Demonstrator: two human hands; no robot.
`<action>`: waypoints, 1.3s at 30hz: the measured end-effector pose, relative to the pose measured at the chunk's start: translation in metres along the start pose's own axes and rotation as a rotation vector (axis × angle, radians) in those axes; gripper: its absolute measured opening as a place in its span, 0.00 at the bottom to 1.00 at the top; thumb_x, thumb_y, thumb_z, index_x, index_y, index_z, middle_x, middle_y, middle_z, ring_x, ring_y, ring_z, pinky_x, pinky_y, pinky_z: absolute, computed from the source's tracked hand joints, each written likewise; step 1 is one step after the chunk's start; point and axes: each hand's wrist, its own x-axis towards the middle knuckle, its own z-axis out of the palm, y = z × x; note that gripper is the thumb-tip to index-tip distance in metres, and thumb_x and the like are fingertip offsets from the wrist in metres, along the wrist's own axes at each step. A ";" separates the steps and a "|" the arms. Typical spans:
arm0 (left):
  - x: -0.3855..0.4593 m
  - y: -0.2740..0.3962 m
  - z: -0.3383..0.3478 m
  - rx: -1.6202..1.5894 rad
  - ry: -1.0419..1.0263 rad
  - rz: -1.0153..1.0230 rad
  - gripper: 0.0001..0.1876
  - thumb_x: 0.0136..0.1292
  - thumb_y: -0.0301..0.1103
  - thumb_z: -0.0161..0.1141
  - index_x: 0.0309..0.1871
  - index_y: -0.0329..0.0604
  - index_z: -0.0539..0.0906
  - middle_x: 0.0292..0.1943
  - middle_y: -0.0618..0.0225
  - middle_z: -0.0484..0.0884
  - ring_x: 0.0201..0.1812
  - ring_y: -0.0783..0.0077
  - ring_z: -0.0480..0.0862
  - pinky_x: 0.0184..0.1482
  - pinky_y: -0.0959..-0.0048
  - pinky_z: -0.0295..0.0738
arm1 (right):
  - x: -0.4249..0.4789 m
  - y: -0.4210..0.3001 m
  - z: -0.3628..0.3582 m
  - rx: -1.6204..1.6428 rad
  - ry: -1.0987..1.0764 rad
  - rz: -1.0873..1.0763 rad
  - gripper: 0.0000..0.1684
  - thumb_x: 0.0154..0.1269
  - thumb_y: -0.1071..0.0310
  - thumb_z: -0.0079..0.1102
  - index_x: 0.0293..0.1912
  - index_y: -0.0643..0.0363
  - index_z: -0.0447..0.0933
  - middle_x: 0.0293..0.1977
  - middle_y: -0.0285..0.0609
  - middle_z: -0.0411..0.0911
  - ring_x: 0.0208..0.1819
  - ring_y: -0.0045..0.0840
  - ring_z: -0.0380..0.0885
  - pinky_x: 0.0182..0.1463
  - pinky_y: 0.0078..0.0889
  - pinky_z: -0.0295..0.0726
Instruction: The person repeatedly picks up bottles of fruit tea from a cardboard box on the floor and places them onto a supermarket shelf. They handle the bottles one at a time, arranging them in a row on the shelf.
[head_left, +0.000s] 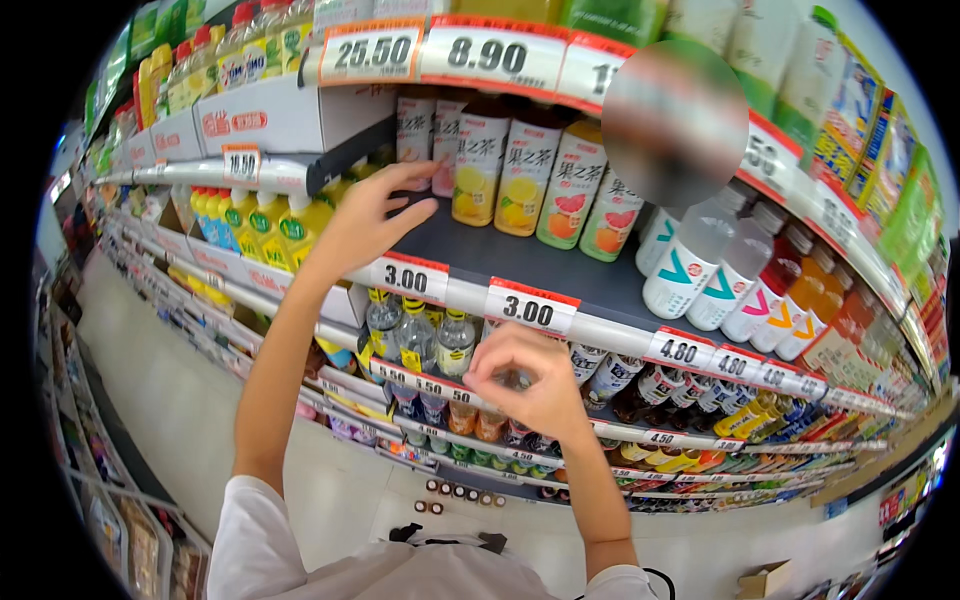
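Observation:
My left hand (382, 214) reaches over the front of a dark shelf, its fingers apart and holding nothing, close to the pink-labelled tea bottles (447, 142) at the shelf's left end. To their right stand fruit tea bottles with lemon labels (478, 169) and others with grapefruit labels (571, 195). My right hand (525, 379) is in front of the price-tag rail (532, 306), lower down and nearer to me. Its fingers curl into a loose ring with nothing visible between them. White-labelled bottles (679, 266) stand farther right on the same shelf, with red and orange drinks beside them.
Lower shelves hold clear bottles (417, 337) and dark drink bottles. White cartons (262, 112) and yellow bottles (300, 225) are at the left. Several bottles (465, 495) stand on the floor below. An open cardboard box (765, 579) is at the lower right. A blurred disc hides part of the upper shelf.

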 end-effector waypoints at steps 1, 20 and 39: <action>-0.029 0.012 -0.006 -0.034 0.041 0.003 0.22 0.70 0.33 0.63 0.62 0.28 0.75 0.57 0.54 0.82 0.57 0.64 0.83 0.60 0.66 0.77 | -0.008 0.006 0.004 0.032 -0.028 0.015 0.08 0.54 0.83 0.71 0.30 0.63 0.80 0.35 0.41 0.81 0.37 0.21 0.81 0.40 0.22 0.82; -0.695 -0.034 0.172 -0.836 0.812 -1.835 0.19 0.74 0.42 0.55 0.60 0.41 0.77 0.49 0.58 0.85 0.51 0.65 0.85 0.54 0.60 0.84 | -0.327 0.258 0.248 0.241 -0.671 0.935 0.05 0.55 0.76 0.65 0.34 0.61 0.79 0.29 0.37 0.81 0.31 0.23 0.82 0.38 0.28 0.82; -0.778 -0.266 0.214 -1.076 0.586 -1.804 0.18 0.74 0.39 0.51 0.61 0.40 0.76 0.56 0.61 0.83 0.58 0.66 0.81 0.62 0.64 0.75 | -0.552 0.459 0.341 -0.459 -0.536 1.287 0.30 0.49 0.61 0.72 0.53 0.54 0.75 0.49 0.49 0.76 0.49 0.42 0.79 0.53 0.40 0.79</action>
